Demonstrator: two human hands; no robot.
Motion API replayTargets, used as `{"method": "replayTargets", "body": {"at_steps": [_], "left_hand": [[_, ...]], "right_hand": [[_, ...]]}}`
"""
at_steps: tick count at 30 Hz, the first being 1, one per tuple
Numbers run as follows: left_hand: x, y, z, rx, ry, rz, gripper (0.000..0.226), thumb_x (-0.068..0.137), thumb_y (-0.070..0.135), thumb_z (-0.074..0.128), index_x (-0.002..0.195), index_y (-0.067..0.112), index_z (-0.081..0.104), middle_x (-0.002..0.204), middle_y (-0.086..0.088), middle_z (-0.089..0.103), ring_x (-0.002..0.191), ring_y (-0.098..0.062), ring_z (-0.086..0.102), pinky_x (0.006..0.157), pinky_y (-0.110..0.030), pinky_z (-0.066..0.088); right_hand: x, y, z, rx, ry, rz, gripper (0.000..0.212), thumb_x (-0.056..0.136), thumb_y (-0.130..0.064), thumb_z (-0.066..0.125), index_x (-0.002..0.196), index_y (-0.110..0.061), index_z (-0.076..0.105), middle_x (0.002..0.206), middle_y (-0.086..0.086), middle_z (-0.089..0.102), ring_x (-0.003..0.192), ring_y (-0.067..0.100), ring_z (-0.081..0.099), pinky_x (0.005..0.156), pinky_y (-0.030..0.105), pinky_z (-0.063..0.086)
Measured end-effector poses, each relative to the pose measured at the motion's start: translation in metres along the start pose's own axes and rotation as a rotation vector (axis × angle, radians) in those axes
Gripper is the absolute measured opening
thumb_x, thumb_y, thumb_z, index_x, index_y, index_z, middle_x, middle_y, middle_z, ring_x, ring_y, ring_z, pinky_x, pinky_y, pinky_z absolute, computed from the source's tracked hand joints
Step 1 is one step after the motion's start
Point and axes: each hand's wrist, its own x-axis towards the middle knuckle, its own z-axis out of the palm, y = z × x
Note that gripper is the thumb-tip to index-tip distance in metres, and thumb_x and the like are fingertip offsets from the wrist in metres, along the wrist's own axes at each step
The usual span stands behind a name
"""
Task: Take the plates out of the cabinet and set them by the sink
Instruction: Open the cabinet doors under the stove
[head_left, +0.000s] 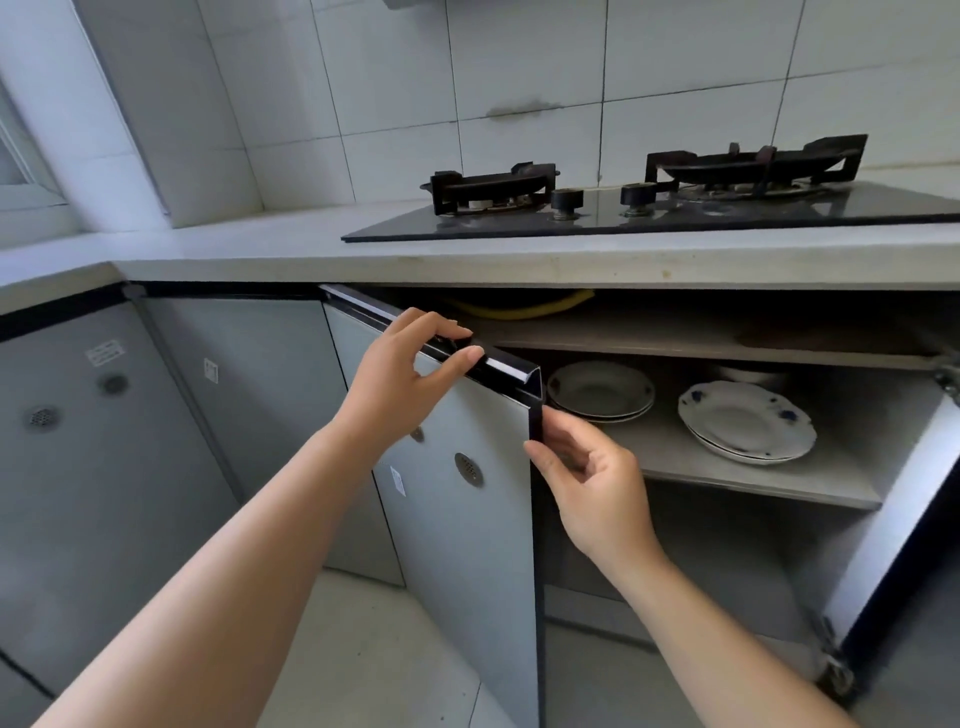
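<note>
1. The left hand (400, 374) holds the black top edge of the open cabinet door (467, 509). Its fingers curl over the top and the thumb presses on the front.
2. The right hand (587, 488) pinches the door's side edge, just under the top corner. The thumb is on the edge and the other fingers are bent beside it.
3. Inside, a stack of white plates (602, 389) sits at the left end of the middle shelf (670, 452).
4. A stack of blue-flower plates (748, 423) sits near the shelf's front edge, toward the right.
5. A stove (649, 215) sits on the worktop (311, 254) above.
</note>
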Motion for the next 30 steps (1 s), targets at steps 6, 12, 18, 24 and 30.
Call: {"method": "replayTargets", "body": {"at_steps": [6,12,18,24,30], "left_hand": [[-0.025,-0.016,-0.019,-0.089,-0.015,0.026,0.045,0.08,0.056,0.05,0.116,0.032,0.058,0.128,0.014,0.053,0.129,0.0,0.04,0.105,-0.03,0.038],[-0.037,-0.013,-0.035,-0.093,-0.05,-0.014,0.051,0.08,0.058,0.047,0.123,0.031,0.055,0.135,0.011,0.051,0.132,-0.003,0.038,0.109,-0.038,0.036],[-0.055,-0.014,-0.055,-0.082,-0.061,-0.058,0.051,0.08,0.063,0.043,0.12,0.033,0.054,0.137,0.015,0.048,0.124,-0.002,0.046,0.105,-0.034,0.04],[-0.073,-0.017,-0.087,-0.091,-0.106,-0.143,0.052,0.081,0.068,0.043,0.124,0.04,0.052,0.139,0.02,0.045,0.126,0.001,0.043,0.108,-0.037,0.039],[-0.097,-0.016,-0.113,-0.116,-0.121,-0.198,0.055,0.08,0.058,0.044,0.131,0.037,0.048,0.14,0.018,0.044,0.129,0.005,0.038,0.11,-0.034,0.036]], "right_hand": [[-0.015,-0.005,0.021,0.066,-0.056,-0.001,0.036,0.082,-0.004,0.066,0.107,-0.03,0.065,0.103,-0.015,0.071,0.099,0.005,0.066,0.084,0.018,0.051],[-0.023,-0.008,0.034,0.059,-0.061,0.011,0.036,0.08,-0.01,0.068,0.115,-0.017,0.066,0.107,-0.01,0.071,0.101,0.007,0.066,0.087,0.024,0.053],[-0.037,-0.016,0.057,0.066,-0.113,-0.012,0.042,0.079,-0.003,0.07,0.118,-0.017,0.064,0.111,-0.007,0.07,0.105,0.007,0.065,0.093,0.028,0.051],[-0.056,-0.016,0.095,0.14,-0.128,-0.058,0.055,0.078,0.006,0.069,0.116,-0.033,0.06,0.112,-0.017,0.068,0.106,0.006,0.064,0.089,0.019,0.049],[-0.062,-0.017,0.117,0.137,-0.163,-0.098,0.054,0.077,0.001,0.069,0.116,-0.035,0.057,0.111,-0.024,0.065,0.104,0.001,0.062,0.087,0.013,0.048]]}}
